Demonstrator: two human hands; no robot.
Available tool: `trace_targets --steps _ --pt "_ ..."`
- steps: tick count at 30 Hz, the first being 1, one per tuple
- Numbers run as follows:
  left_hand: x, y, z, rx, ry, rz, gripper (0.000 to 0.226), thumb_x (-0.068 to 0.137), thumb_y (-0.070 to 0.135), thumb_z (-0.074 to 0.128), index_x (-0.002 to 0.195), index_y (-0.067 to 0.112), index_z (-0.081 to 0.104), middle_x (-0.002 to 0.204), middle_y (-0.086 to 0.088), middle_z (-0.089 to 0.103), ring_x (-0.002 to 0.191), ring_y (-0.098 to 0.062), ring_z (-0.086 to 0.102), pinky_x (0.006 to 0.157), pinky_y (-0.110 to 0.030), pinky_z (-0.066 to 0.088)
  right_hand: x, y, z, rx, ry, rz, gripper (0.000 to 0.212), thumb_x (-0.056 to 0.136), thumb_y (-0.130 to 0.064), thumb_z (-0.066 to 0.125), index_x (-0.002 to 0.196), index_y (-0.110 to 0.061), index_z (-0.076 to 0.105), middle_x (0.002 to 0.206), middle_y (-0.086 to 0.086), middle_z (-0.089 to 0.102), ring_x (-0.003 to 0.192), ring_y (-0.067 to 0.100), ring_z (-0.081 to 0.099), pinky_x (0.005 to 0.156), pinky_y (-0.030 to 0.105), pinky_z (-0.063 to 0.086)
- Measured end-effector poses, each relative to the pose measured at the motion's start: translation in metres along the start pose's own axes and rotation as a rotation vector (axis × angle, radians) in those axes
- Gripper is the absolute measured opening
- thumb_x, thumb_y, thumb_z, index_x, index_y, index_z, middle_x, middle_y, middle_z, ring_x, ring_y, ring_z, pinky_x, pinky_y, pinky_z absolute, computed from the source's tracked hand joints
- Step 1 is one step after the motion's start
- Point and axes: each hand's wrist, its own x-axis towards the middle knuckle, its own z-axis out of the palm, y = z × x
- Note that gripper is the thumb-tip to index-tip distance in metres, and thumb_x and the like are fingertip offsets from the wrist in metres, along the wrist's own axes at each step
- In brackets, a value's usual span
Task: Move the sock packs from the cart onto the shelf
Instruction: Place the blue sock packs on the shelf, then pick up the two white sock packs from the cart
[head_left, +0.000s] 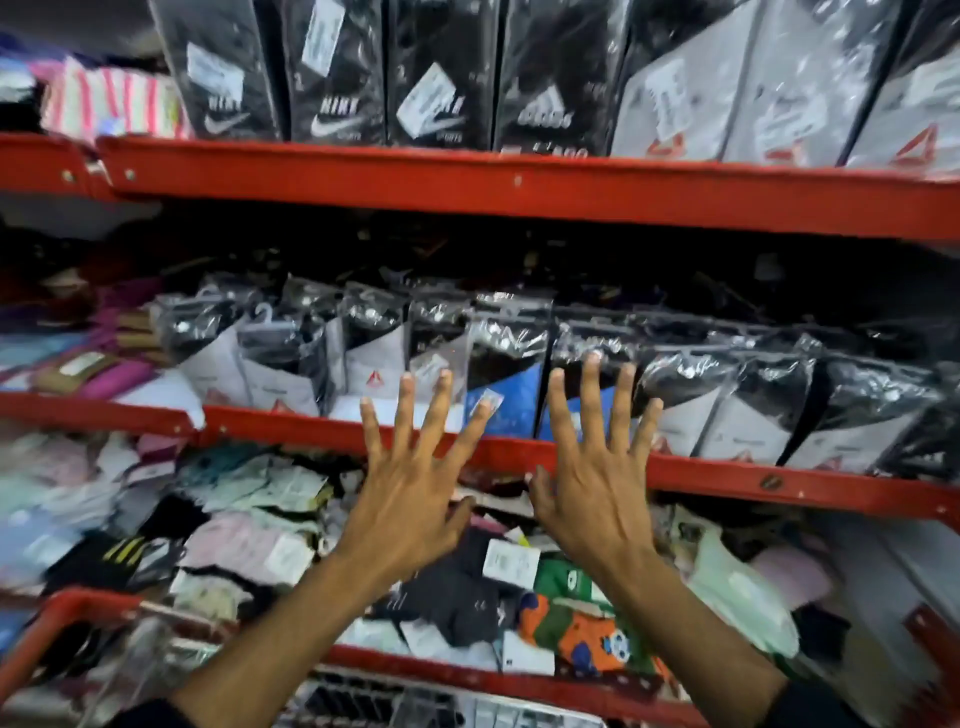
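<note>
Both hands are raised in front of the middle red shelf (311, 423), fingers spread, holding nothing. My left hand (410, 483) is just below a blue-and-black sock pack (506, 379). My right hand (597, 467) has its fingertips at the row of black-and-white sock packs (727, 400) that stand upright in clear plastic along this shelf. The cart's red rim (78, 608) shows at the bottom left, with a wire basket (363, 701) below my forearms. The cart's contents are blurred.
The top shelf (519, 182) carries upright black and grey boxed sock packs (337, 73). The lowest shelf is heaped with loose socks in many colours (249, 519). Striped pink socks (109, 98) lie at the upper left.
</note>
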Motion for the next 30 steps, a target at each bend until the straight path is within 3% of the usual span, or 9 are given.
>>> trace_targets --steps 6,10,15,17,19,21,25,27,30 --pt "-0.139 -0.016 0.061 -0.022 -0.212 -0.150 0.097 0.085 0.058 0.062 0.162 0.030 0.011 0.171 -0.020 0.000 0.154 -0.053 -0.002 0.115 -0.081 0.009 -0.102 -0.050 0.059 0.065 -0.189 -0.063 0.099 0.075 -0.032 0.068 0.159 -0.016 0.018 0.167 0.021 0.003 0.151 0.050 -0.004 0.115 0.074 0.009" --pt "-0.224 -0.025 0.099 -0.068 -0.402 -0.258 0.081 0.092 0.065 0.039 0.162 0.030 0.016 0.170 -0.021 0.004 0.154 -0.054 0.003 0.116 -0.077 0.006 -0.166 -0.082 0.105 0.119 -0.403 -0.112 0.102 0.071 -0.030 0.068 0.159 -0.017 0.018 0.167 0.020 0.004 0.152 0.048 -0.006 0.118 0.071 0.004" --pt "-0.333 -0.025 0.162 -0.175 -0.760 -0.356 0.101 0.076 0.061 0.067 0.160 0.024 0.025 0.165 -0.028 0.021 0.148 -0.056 0.024 0.111 -0.071 0.025 -0.259 -0.119 0.163 0.213 -0.755 -0.167 0.094 0.076 -0.035 0.064 0.158 -0.013 0.023 0.167 0.020 0.011 0.153 0.047 0.005 0.118 0.069 0.015" --pt "-0.365 -0.025 0.190 -0.238 -0.896 -0.430 0.106 0.075 0.046 0.074 0.161 0.020 0.018 0.166 -0.024 0.015 0.147 -0.057 0.027 0.110 -0.073 0.033 -0.299 -0.132 0.199 0.233 -0.915 -0.174 0.090 0.078 -0.035 0.061 0.157 -0.010 0.025 0.166 0.020 0.012 0.152 0.046 0.010 0.117 0.067 0.020" --pt "-0.385 -0.026 0.214 -0.277 -1.066 -0.428 0.111 0.082 0.031 0.072 0.161 0.018 -0.004 0.169 -0.018 -0.004 0.154 -0.051 0.008 0.121 -0.069 0.020 -0.328 -0.139 0.229 0.259 -1.055 -0.190 0.090 0.082 -0.041 0.059 0.158 -0.010 0.022 0.166 0.017 0.008 0.152 0.046 0.012 0.119 0.065 0.019" --pt "-0.398 -0.030 0.242 -0.301 -1.286 -0.382 0.114 0.087 0.028 0.073 0.160 0.019 -0.013 0.171 -0.016 -0.008 0.156 -0.045 -0.003 0.124 -0.063 0.009 -0.356 -0.147 0.265 0.246 -1.225 -0.216 0.092 0.085 -0.045 0.058 0.159 -0.009 0.016 0.166 0.016 0.003 0.152 0.047 0.012 0.120 0.064 0.018" --pt "-0.417 -0.035 0.298 -0.282 -1.455 -0.268 0.109 0.081 0.022 0.079 0.161 0.011 0.005 0.166 -0.020 0.020 0.152 -0.046 0.018 0.118 -0.066 0.026 -0.392 -0.162 0.324 0.215 -1.419 -0.258 0.094 0.084 -0.041 0.065 0.157 -0.004 0.020 0.164 0.024 0.019 0.148 0.048 0.024 0.115 0.069 0.025" --pt "-0.422 -0.037 0.322 -0.294 -1.497 -0.203 0.101 0.075 0.017 0.081 0.156 0.010 0.022 0.153 -0.017 0.040 0.143 -0.043 0.034 0.111 -0.062 0.038 -0.405 -0.165 0.354 0.177 -1.628 -0.278 0.102 0.084 -0.043 0.067 0.159 -0.009 0.007 0.166 0.018 0.015 0.151 0.041 0.018 0.120 0.061 0.020" --pt "-0.428 -0.040 0.349 -0.354 -1.549 -0.131 0.093 0.068 0.014 0.085 0.148 0.014 0.037 0.139 -0.013 0.056 0.132 -0.036 0.050 0.106 -0.055 0.044 -0.412 -0.171 0.381 0.285 -1.865 -0.130 0.109 0.083 -0.032 0.078 0.159 -0.010 0.004 0.156 0.009 0.044 0.137 0.031 0.048 0.110 0.041 0.044"
